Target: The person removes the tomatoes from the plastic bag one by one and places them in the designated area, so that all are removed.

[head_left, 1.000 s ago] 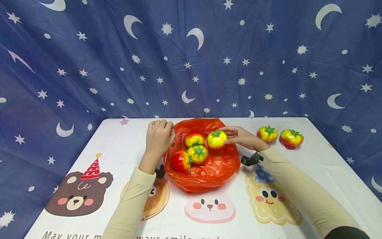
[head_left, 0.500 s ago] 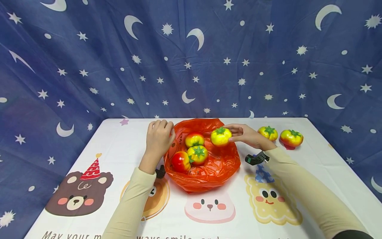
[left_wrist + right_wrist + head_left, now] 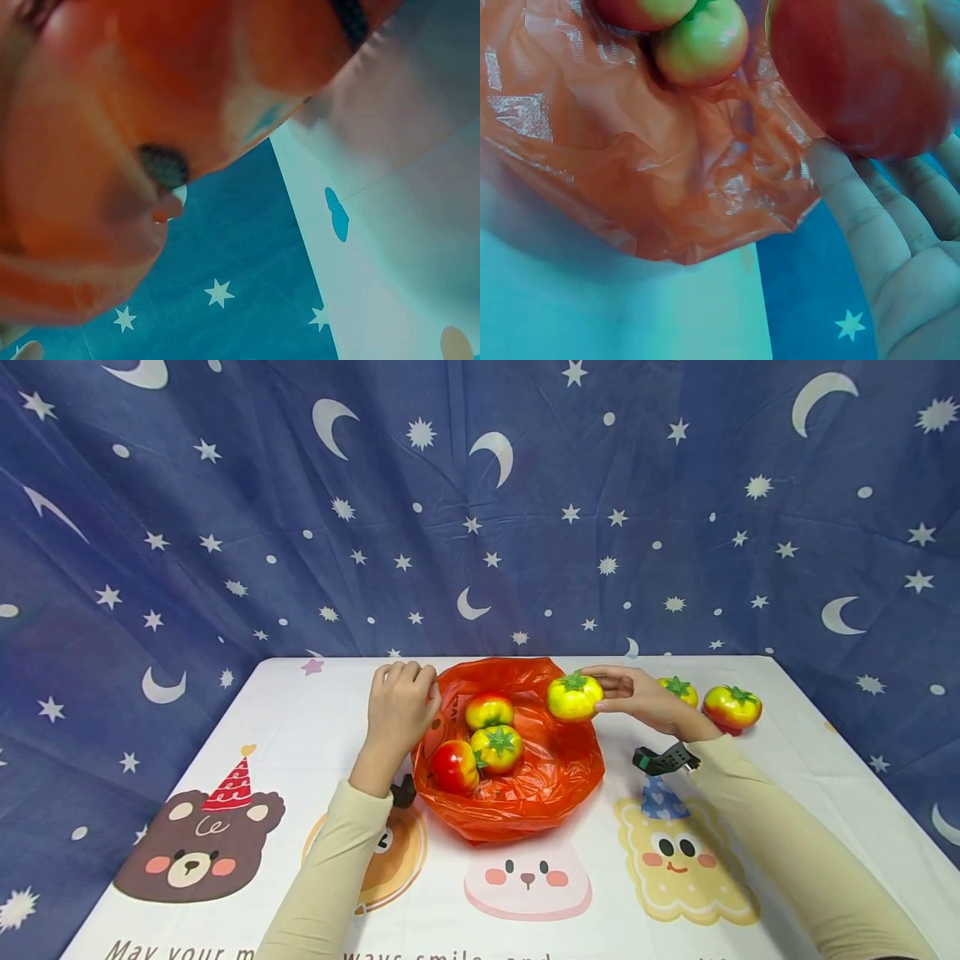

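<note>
The yellow tomato is held in the fingers of the right hand above the far right rim of the orange bag. It is best carried level, clear of the plastic. The bag edge is gripped by the left hand. Three tomatoes are counted inside, two tomatoes on the table.

Six tomatoes by my count: three in the one orange bag, one held, two far right, one half hidden.
</note>
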Action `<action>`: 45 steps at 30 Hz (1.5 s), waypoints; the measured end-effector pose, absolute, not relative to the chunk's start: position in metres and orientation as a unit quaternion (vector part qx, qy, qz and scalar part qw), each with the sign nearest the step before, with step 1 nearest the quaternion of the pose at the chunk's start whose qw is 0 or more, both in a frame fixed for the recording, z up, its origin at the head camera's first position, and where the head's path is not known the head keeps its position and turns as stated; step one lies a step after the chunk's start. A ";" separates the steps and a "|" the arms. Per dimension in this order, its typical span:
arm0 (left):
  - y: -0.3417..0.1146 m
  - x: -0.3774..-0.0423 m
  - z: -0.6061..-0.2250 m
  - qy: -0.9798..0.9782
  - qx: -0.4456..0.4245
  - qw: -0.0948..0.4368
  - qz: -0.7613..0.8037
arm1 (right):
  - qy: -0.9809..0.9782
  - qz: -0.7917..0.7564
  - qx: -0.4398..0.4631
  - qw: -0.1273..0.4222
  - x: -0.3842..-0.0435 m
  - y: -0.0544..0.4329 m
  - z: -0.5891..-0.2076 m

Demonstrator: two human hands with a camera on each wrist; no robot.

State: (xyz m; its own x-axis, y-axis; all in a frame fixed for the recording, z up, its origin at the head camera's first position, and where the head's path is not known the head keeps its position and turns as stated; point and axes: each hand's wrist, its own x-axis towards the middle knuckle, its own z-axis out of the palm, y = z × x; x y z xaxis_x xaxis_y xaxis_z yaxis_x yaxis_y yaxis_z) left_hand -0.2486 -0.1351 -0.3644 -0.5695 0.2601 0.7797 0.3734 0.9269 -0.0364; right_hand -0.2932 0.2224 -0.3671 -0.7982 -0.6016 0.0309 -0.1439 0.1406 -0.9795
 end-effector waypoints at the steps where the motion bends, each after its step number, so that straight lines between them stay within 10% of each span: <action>1: -0.135 -0.249 -0.364 -0.883 -0.180 0.429 -0.066 | 0.733 -0.603 -0.254 0.187 -0.292 0.224 -0.367; 45: -0.135 -0.250 -0.366 -0.889 -0.177 0.418 -0.064 | 0.721 -0.645 -0.242 0.074 -0.250 0.294 -0.337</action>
State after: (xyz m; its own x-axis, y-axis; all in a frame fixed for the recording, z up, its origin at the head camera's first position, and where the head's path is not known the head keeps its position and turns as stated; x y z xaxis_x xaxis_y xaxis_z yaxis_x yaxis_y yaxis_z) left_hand -0.2499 -0.1349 -0.3662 -0.5873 0.2614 0.7660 0.3690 0.9288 -0.0340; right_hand -0.2502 0.2936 -0.3369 -0.8722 -0.4440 0.2055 -0.2531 0.0500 -0.9661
